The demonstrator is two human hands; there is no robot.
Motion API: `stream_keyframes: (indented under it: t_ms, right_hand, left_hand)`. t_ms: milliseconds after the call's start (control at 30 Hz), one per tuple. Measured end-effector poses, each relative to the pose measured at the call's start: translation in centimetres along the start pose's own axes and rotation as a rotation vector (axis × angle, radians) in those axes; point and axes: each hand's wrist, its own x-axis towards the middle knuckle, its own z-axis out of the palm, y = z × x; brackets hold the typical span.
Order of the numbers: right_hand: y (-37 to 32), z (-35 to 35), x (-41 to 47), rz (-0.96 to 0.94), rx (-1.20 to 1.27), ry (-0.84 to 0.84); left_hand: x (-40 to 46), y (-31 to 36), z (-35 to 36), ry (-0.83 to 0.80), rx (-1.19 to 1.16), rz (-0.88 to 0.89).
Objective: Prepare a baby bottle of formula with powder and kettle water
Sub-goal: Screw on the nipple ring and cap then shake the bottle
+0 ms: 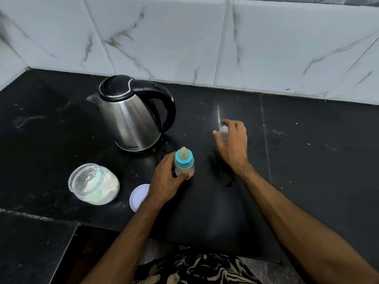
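Upright blue-collared baby bottle with teat (184, 161) at frame centre gripped by left hand (167, 179), clear dome cap (223, 133) just right, under right hand (232, 141) fingers curled loosely over it, grip unclear; long axis vertical.

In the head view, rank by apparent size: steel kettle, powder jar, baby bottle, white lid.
1. Stainless steel kettle with black handle
2. Clear plastic powder jar
3. Blue-collared baby bottle and round white lid: both partly hidden by the left hand, so unranked.
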Motion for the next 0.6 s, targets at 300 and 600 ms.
stream_keyframes:
  t_ms: [300, 600]
  right_hand:
    - [2.4, 1.8, 0.5, 0.138, -0.107, -0.215]
    - [-0.2, -0.4, 0.2, 0.123, 0.243, -0.125]
  left_hand:
    - [0.0, -0.1, 0.1, 0.003, -0.017, 0.006]
    - [-0.1, -0.1, 0.3, 0.000, -0.016, -0.009]
